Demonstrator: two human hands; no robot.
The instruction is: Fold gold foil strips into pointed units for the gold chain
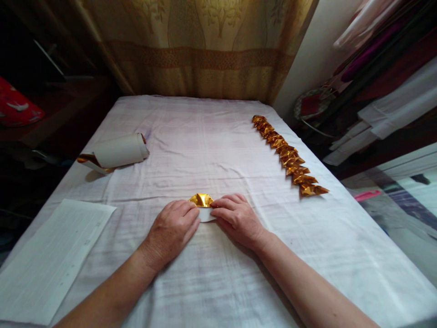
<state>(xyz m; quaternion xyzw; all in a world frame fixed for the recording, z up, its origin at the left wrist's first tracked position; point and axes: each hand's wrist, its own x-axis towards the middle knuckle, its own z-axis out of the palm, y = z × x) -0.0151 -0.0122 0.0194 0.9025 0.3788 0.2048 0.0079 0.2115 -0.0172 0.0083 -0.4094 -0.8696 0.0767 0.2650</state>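
A small piece of gold foil paper with a white underside [202, 204] lies on the white cloth [211, 141] near the front middle. My left hand [172, 230] presses on its left edge, fingers curled together. My right hand [237, 218] holds its right edge with the fingertips pinched on the paper. Both hands rest on the cloth, fingertips almost meeting over the fold.
A row of several folded gold paper pieces [290, 157] runs along the cloth's right side. A roll of white-backed gold paper [118, 150] lies at the left. A white sheet [48, 259] sits at the front left. A curtain hangs behind; clothes hang at the right.
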